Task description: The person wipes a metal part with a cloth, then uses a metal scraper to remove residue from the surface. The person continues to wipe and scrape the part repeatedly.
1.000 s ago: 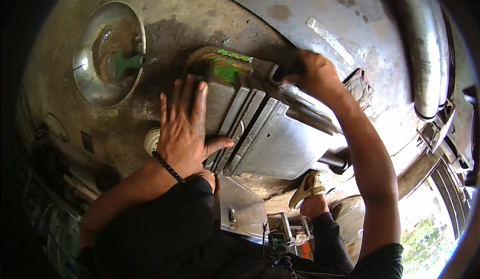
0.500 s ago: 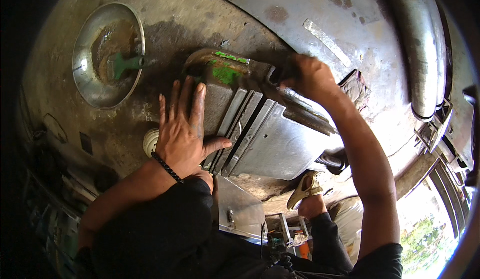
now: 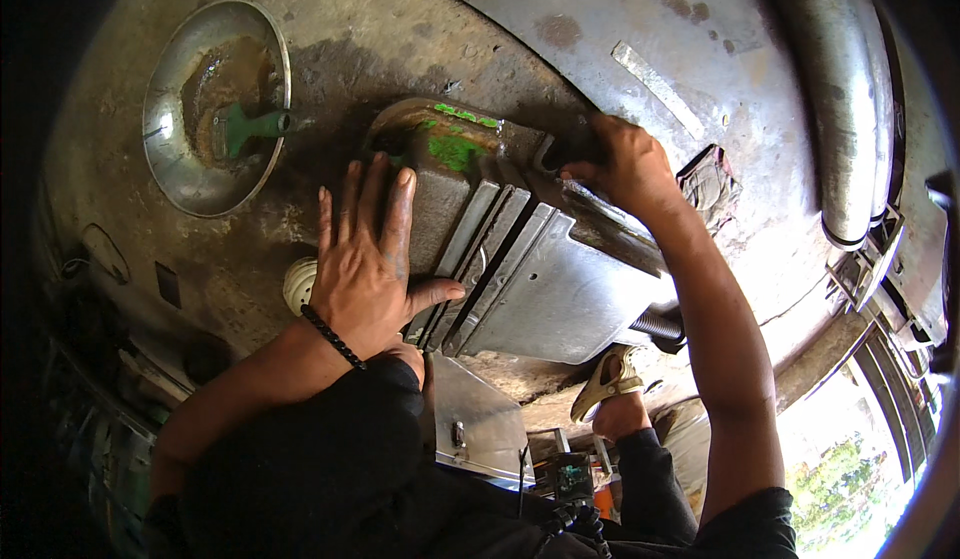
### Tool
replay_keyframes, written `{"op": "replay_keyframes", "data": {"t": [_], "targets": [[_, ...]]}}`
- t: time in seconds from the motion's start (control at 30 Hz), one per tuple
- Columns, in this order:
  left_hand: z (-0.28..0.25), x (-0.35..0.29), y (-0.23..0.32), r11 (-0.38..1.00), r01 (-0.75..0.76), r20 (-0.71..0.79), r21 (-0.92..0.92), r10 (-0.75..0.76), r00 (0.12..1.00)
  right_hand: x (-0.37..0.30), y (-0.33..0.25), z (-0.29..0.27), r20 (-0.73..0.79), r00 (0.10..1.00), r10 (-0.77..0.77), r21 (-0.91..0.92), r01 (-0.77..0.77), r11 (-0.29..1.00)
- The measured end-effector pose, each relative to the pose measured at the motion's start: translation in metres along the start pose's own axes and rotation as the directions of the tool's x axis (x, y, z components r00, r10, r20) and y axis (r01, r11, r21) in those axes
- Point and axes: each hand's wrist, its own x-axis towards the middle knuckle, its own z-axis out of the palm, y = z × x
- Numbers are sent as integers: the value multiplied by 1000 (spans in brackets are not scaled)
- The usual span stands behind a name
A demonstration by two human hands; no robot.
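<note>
A large steel bench vise (image 3: 545, 294) with worn green paint on its far body takes up the middle of the view. A narrow dark gap runs between its jaws. My left hand (image 3: 362, 259), with a black beaded bracelet at the wrist, lies flat on the vise left of the jaws, fingers stretched and thumb toward them. At the vise's far right side, my right hand (image 3: 638, 167) has its fingers curled down beside the metal. Something dark is by its fingertips, and what they grip is hidden. Nothing shows in the jaw gap.
A shallow metal bowl (image 3: 165, 164) with brown residue holds a green metal fitting (image 3: 250, 129) at the left. A large metal sheet (image 3: 560, 4) bears a thin strip (image 3: 655, 89). A crumpled cloth (image 3: 708, 184) lies right of my hand. Long metal pipes (image 3: 840, 109) stand further right.
My right hand has shifted slightly right and nearer, its smear of motion gone. My left hand stays flat on the vise.
</note>
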Motion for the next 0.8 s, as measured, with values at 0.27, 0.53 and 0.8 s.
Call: {"op": "replay_keyframes", "data": {"t": [0.27, 0.53, 0.8], "targets": [[2, 1, 0, 1000, -14, -61, -9, 14, 998, 11, 2, 1, 169, 982, -79, -69, 92, 993], [0, 0, 0, 1000, -17, -10, 26, 17, 1000, 9, -7, 0, 0, 999, 35, -123, -35, 992], [-1, 0, 2, 999, 8, 17, 53, -9, 1000, 7, 1, 5, 40, 999, 25, -61, -22, 998]]}}
